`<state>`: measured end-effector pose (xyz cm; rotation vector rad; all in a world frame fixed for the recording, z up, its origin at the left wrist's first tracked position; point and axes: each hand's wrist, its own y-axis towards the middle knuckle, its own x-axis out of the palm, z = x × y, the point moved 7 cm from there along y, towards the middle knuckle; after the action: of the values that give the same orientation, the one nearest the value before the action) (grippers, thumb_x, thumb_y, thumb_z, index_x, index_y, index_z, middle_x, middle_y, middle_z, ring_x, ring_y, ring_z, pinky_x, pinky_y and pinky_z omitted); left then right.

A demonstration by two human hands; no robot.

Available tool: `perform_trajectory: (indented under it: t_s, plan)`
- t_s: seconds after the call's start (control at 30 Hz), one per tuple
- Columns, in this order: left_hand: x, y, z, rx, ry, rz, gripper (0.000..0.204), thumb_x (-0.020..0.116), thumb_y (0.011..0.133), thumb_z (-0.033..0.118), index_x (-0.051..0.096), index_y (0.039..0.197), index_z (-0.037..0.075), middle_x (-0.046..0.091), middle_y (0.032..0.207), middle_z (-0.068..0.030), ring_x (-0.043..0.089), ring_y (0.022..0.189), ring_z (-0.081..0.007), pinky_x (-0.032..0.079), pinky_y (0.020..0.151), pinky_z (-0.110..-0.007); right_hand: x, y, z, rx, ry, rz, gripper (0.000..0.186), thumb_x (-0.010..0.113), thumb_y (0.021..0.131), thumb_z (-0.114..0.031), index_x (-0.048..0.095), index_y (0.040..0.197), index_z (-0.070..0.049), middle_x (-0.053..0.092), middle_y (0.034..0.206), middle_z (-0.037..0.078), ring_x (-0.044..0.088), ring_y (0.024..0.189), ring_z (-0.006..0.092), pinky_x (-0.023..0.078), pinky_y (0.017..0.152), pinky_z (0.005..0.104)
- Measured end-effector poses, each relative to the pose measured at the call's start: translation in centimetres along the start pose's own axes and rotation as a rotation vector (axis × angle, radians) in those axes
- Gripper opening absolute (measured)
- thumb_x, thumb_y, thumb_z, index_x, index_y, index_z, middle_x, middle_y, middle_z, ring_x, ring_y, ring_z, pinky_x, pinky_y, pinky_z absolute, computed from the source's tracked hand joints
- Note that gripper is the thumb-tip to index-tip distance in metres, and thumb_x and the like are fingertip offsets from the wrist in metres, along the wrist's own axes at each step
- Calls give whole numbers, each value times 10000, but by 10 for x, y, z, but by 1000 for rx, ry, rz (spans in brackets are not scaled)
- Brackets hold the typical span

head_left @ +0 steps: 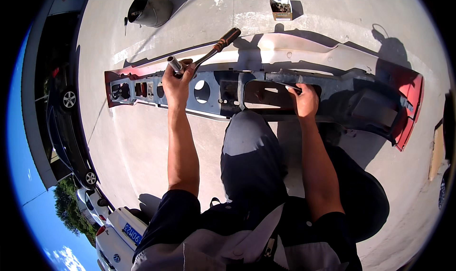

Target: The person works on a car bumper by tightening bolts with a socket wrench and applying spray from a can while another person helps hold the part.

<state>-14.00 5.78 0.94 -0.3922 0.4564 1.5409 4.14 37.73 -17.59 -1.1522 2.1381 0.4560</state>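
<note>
From the head camera, looking down: the left hand is closed around a ratchet wrench, its fingers wrapped near the head of the tool; the black and orange handle slants up and away to the right of that hand; a silver socket stands out just beyond the same hand's fingers, tilted to the left.

The right hand is curled, thumb and fingers drawn together at the rim of a large rounded cut-out; whether it pinches that rim or a separate thin dark piece, I cannot tell.

A long vehicle bumper lies on the pale concrete ground beneath both hands; its dark grey inner frame faces up, with several holes, and its red ends reach left of the left hand and right of the right hand; its paler stretch lies beyond the hands.

The wearer's bent knee sits between the forearms; a grey bucket is well beyond the left hand; a small box of small pieces is well beyond the right hand; a dark car is far left of the left hand.
</note>
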Motion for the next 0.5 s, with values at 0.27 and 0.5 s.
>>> perform_trajectory:
  t_s: [0.27, 0.5]
  plan:
    - [-25, 59, 110, 535, -369, 220, 308, 718, 927, 86, 509, 1151, 49, 649, 914, -94, 641, 807, -164, 560, 728, -314, -11, -4, -12, -34, 157, 233, 285, 817, 740, -246, 698, 910, -52, 660, 916, 121, 640, 852, 326, 519, 760, 408]
    - [82, 97, 157, 294, -70, -383, 403, 748, 918, 328, 560, 1142, 51, 578, 768, -61, 538, 657, -128, 447, 567, -273, -6, 4, 2, 247, 149, 18, 349, 825, 748, -309, 725, 995, -84, 657, 986, 158, 657, 909, 375, 536, 788, 456]
